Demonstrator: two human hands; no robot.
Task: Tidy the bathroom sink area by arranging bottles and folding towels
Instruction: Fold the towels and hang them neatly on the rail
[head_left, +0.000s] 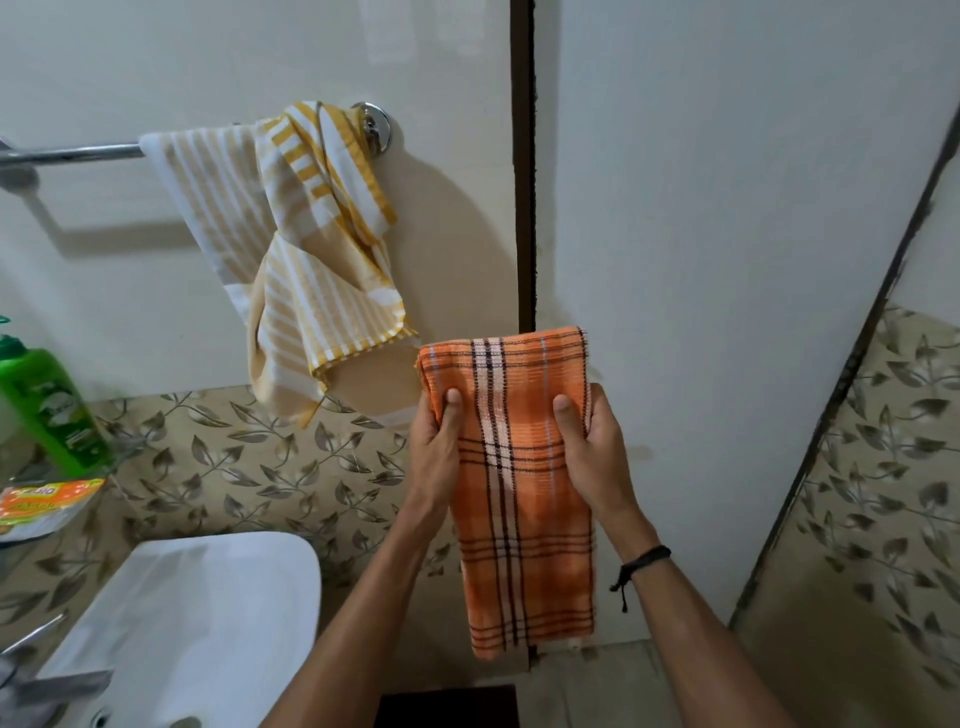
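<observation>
An orange plaid towel (524, 499), folded into a long strip, hangs in front of me at mid-frame. My left hand (434, 441) grips its left edge with the thumb on the front. My right hand (592, 441) grips the right edge the same way; a black cord circles that wrist. A yellow-and-white striped towel (306, 260) hangs bunched and uneven on the chrome towel bar (72, 153) at upper left. A green bottle (47, 410) stands on a shelf at the left edge.
The white sink basin (208, 623) lies at lower left, with an orange packet (41, 501) on the shelf above it. A dark door frame (523, 156) runs down the wall behind the plaid towel. Leaf-patterned tiles line the lower wall.
</observation>
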